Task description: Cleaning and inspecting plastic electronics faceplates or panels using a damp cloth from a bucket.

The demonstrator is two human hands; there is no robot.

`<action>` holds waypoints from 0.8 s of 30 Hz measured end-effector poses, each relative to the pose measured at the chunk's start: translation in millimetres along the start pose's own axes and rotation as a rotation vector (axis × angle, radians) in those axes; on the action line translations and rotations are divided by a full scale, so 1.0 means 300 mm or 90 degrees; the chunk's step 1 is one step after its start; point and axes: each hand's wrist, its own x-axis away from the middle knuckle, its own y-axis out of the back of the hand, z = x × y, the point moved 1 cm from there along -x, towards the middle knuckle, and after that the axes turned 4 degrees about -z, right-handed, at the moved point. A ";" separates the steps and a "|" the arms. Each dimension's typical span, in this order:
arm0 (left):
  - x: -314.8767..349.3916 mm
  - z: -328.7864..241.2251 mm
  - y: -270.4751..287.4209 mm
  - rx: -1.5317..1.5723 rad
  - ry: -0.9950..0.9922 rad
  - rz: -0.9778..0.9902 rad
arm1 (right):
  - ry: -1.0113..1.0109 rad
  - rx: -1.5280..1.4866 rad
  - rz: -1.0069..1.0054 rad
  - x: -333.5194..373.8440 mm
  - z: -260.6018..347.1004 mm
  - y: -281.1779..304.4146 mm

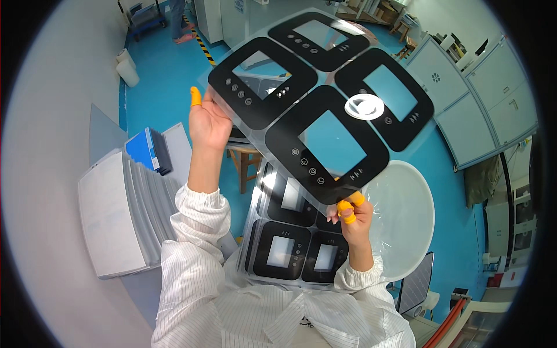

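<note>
A clear plastic sheet printed with several black panels (316,104) is held up, tilted, in front of me. Every panel has a see-through window and small white icons; a bright ring-shaped light reflects at the right. My left hand (210,126) supports the sheet's left edge, its fingers partly behind it and its thumb, in a yellow finger cot, sticking up. At the near lower corner my right hand (357,221) pinches the sheet, with yellow finger cots on several fingers. Below, close to my body, lies a stack of similar panel sheets (300,233).
To my left stand a tall pile of white sheets (110,214) and a blue box (145,149). A round white tub (406,220) is at the right. Beyond the held sheet is a wooden stool (242,168). Grey cabinets (458,93) line the right; another person's legs (177,20) show far off.
</note>
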 end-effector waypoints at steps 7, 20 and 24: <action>0.255 0.261 -0.141 -0.421 -0.042 0.047 | 0.080 -0.044 -0.026 -0.017 0.062 -0.025; 0.323 0.365 -0.225 -0.715 0.015 0.054 | 0.091 0.002 -0.066 -0.024 0.073 -0.032; 0.334 0.317 -0.206 -0.761 0.193 0.261 | 0.100 -0.027 -0.076 -0.029 0.085 -0.014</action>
